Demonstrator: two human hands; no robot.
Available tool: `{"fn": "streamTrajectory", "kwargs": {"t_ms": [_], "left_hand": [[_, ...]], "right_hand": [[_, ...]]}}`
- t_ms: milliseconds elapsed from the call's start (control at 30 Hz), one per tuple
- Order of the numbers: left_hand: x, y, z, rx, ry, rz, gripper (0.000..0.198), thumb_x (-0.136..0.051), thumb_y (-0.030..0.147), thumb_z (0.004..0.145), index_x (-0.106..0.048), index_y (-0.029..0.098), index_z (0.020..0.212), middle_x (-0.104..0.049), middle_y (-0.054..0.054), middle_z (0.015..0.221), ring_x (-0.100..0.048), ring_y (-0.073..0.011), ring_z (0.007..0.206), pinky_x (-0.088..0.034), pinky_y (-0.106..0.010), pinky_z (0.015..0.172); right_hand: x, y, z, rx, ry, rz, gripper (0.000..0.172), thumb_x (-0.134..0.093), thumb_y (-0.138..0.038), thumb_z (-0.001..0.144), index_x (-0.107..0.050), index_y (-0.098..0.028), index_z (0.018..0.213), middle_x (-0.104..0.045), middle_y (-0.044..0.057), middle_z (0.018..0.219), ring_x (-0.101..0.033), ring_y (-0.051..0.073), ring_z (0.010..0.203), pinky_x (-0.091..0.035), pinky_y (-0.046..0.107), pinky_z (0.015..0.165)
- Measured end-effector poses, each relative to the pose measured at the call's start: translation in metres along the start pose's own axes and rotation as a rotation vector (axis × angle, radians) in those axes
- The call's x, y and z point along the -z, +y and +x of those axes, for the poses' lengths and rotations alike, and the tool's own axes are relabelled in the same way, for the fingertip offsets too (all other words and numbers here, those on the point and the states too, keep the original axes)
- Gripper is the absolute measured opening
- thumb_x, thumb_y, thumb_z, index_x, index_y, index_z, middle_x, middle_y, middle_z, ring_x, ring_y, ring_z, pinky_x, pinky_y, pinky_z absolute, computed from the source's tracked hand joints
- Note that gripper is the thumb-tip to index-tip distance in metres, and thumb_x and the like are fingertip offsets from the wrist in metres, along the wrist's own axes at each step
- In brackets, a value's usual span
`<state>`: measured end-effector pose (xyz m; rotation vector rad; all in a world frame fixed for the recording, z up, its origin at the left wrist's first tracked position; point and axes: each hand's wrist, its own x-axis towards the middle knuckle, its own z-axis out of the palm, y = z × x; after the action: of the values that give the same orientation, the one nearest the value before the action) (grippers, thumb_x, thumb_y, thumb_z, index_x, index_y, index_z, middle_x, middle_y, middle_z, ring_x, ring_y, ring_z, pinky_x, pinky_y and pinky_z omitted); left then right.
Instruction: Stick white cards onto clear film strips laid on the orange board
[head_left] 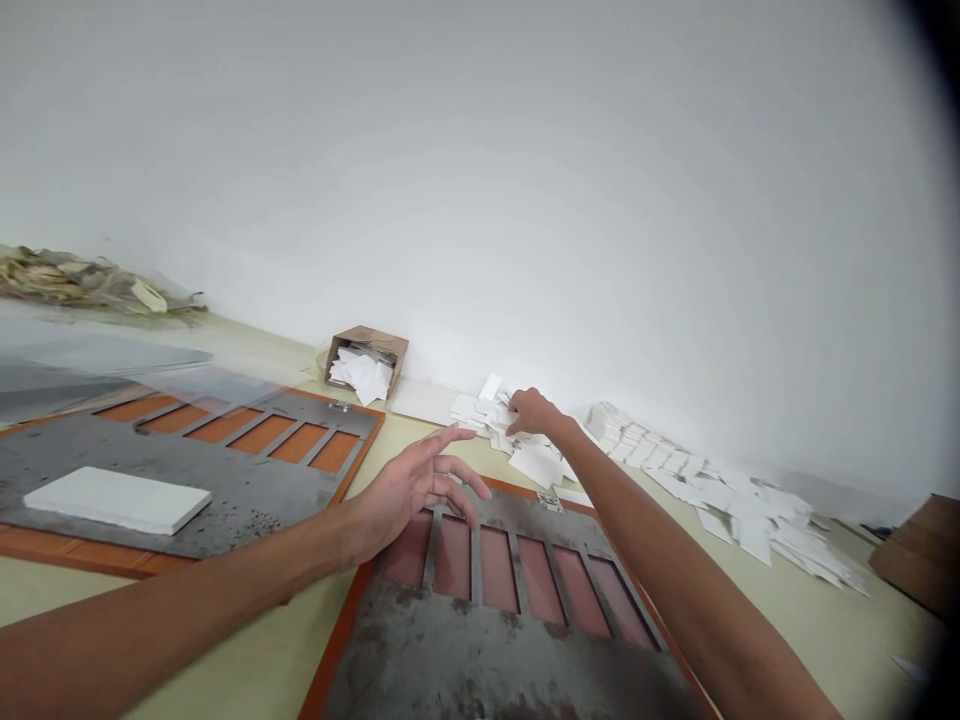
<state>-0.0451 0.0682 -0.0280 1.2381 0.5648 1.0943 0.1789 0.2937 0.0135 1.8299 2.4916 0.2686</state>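
My left hand hovers with its fingers apart over the upper left of a metal plate with a row of slots, set on an orange board. It holds nothing. Pinkish sheet material shows through the slots. Beyond the plate, my right hand reaches into a loose heap of white paper slips. Its fingers are curled around slips in the heap; how many they grip cannot be made out.
A second slotted plate on an orange board lies at left, with a white block on it. An open cardboard box holds white slips. Stacked slips and scattered slips lie along the wall. A brown box stands far right.
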Motion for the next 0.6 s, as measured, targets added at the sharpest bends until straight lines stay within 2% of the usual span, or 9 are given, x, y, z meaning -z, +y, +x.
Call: {"fn": "streamTrajectory", "kwargs": {"t_ms": [400, 533, 600], "left_hand": [[0.001, 0.000, 0.000, 0.002, 0.007, -0.015, 0.058, -0.043, 0.059, 0.099, -0.045, 0.022, 0.144, -0.073, -0.012, 0.095, -0.070, -0.0292, 0.076, -0.043, -0.044, 0.086], [0.000, 0.000, 0.001, -0.001, 0.009, -0.014, 0.057, -0.041, 0.057, 0.100, -0.044, 0.021, 0.144, -0.073, -0.011, 0.095, -0.070, -0.0288, 0.076, -0.044, -0.045, 0.088], [-0.001, 0.000, 0.002, -0.006, 0.057, 0.005, 0.058, -0.048, 0.058, 0.098, -0.046, 0.019, 0.142, -0.074, -0.011, 0.098, -0.070, -0.0285, 0.080, -0.044, -0.044, 0.087]], "right_hand": [[0.004, 0.035, -0.003, 0.078, 0.072, 0.096, 0.031, -0.065, -0.036, 0.097, -0.064, -0.014, 0.118, -0.064, 0.009, 0.122, -0.063, 0.024, 0.112, -0.054, 0.046, 0.097], [0.013, 0.037, -0.011, 0.076, 0.137, 0.216, 0.028, -0.065, -0.036, 0.097, -0.066, -0.013, 0.113, -0.066, 0.008, 0.117, -0.064, 0.023, 0.109, -0.053, 0.045, 0.097], [0.018, 0.034, -0.020, 0.087, 0.180, 0.308, 0.028, -0.068, -0.036, 0.095, -0.067, -0.012, 0.109, -0.068, 0.008, 0.113, -0.066, 0.023, 0.107, -0.053, 0.046, 0.097]]}}
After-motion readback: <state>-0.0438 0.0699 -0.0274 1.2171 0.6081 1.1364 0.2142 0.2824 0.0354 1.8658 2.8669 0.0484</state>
